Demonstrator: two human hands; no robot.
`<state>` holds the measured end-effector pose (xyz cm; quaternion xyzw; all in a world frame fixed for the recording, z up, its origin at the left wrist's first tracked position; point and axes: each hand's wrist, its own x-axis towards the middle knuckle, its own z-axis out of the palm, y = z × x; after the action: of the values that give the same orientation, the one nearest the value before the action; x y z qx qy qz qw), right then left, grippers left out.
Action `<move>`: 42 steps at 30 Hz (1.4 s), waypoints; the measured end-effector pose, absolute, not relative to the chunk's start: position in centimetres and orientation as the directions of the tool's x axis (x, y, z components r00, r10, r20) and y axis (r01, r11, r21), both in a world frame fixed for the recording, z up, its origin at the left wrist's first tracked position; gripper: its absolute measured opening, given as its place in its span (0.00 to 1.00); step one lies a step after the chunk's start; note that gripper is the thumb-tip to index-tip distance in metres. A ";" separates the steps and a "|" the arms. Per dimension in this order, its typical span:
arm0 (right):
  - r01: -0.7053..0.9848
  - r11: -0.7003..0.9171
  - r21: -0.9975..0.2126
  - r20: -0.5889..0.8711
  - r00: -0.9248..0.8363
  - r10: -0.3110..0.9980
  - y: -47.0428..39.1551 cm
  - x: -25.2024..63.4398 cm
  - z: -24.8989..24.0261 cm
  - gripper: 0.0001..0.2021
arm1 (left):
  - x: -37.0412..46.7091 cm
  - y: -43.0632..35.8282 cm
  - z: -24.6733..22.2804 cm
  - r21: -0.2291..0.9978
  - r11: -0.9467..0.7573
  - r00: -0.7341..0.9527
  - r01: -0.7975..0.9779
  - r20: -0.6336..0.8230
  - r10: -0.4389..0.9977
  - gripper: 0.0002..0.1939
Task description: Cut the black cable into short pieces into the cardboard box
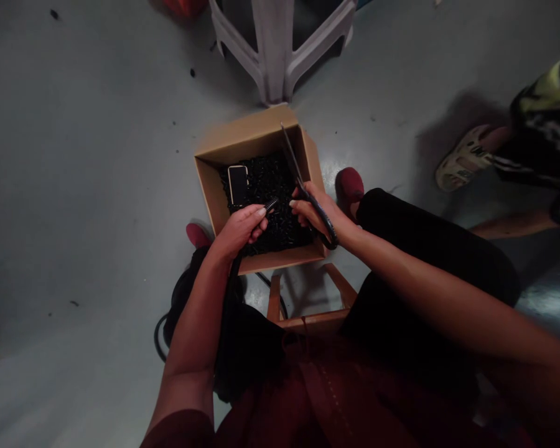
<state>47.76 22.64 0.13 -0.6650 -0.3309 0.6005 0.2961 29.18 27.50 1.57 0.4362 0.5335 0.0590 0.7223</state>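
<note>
My left hand [248, 225] is closed around a black ribbed strip [271, 204], whose short end sticks out past the thumb toward the right. A long dark length trails down along the left forearm. My right hand [315, 208] grips a pair of scissors [293, 152] with dark handles, the blades pointing up and away from me. Both hands are over a cardboard box [247, 134], a small gap between them. Many small black pieces [280, 233] fill the box's bottom. On them, at the left, lies a phone [238, 185] with a pale edge.
A grey plastic stool [275, 50] stands just beyond the box. Another person's foot in a sandal [464, 155] is at the right. My red shoes [350, 183] flank the box. Beneath me shows a wooden seat [315, 320]. Dark coiled material [180, 302] sits by my left leg.
</note>
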 end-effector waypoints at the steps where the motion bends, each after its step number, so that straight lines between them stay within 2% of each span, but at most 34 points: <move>1: 0.047 -0.598 -0.800 -0.594 0.074 0.801 22.8 47.8 -0.1 0.09 | 29.2 27.4 1.7 0.693 0.619 0.433 0.370 -0.718 0.545 0.10; 6: -0.072 -0.549 -0.833 -0.553 0.051 0.832 22.8 47.8 -1.0 0.14 | 29.7 27.0 2.3 0.669 0.657 0.453 0.348 -0.734 0.507 0.11; 13: -0.152 -0.497 -0.854 -0.503 0.004 0.864 22.6 47.8 -1.3 0.20 | 30.0 26.7 2.3 0.684 0.636 0.531 0.358 -0.709 0.464 0.15; 19: -0.142 -0.504 -0.852 -0.513 0.033 0.858 22.9 47.9 -1.2 0.16 | 29.9 26.5 2.2 0.672 0.678 0.613 0.297 -0.679 0.404 0.17; 28: -0.110 -0.463 -0.879 -0.475 0.118 0.872 23.7 49.0 -0.1 0.15 | 29.8 25.9 2.5 0.586 0.780 0.597 0.217 -0.713 0.369 0.20; 31: -0.090 -0.442 -0.893 -0.451 0.135 0.883 23.7 49.2 0.2 0.16 | 29.8 25.7 2.1 0.618 0.755 0.587 0.219 -0.702 0.404 0.19; 37: -0.111 -0.418 -0.902 -0.429 0.118 0.895 23.7 49.1 0.1 0.17 | 30.0 25.8 1.3 0.715 0.611 0.526 0.339 -0.683 0.507 0.16; 42: -0.220 -0.467 -0.857 -0.502 0.148 0.852 24.0 48.9 0.1 0.16 | 30.4 25.8 1.6 0.695 0.647 0.473 0.312 -0.705 0.529 0.13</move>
<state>48.89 23.96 0.13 -0.6118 -0.2584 0.5992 0.4471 30.41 25.75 1.58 0.4137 0.5084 0.0721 0.7518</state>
